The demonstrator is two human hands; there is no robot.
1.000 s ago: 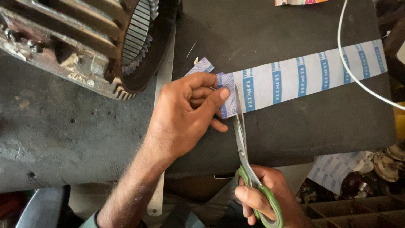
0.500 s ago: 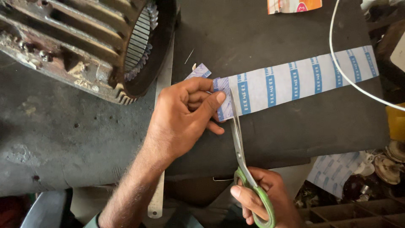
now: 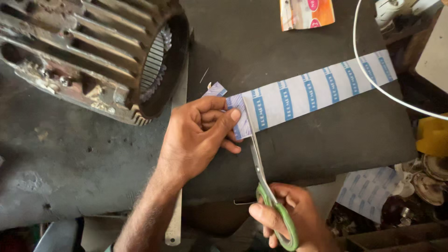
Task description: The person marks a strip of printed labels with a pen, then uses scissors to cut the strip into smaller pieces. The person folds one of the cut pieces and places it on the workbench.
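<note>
Scissors point(image 3: 255, 154) now further across paper strip point(image 3: 317, 88) than half a second back, blades nearly through; left hand point(image 3: 198, 137) unmoved, fingers pressed together, pinning strip's near end flat on dark mat point(image 3: 326, 144); right hand point(image 3: 289, 219) curled through green handles, squeezing; strip lies diagonal on mat, running away to upper right; small offcut point(image 3: 214, 89) just beyond fingertips; motor housing point(image 3: 88, 56) at left, white cable point(image 3: 373, 84) crossing strip; best keep blades square to stripes, hold paper taut.
</note>
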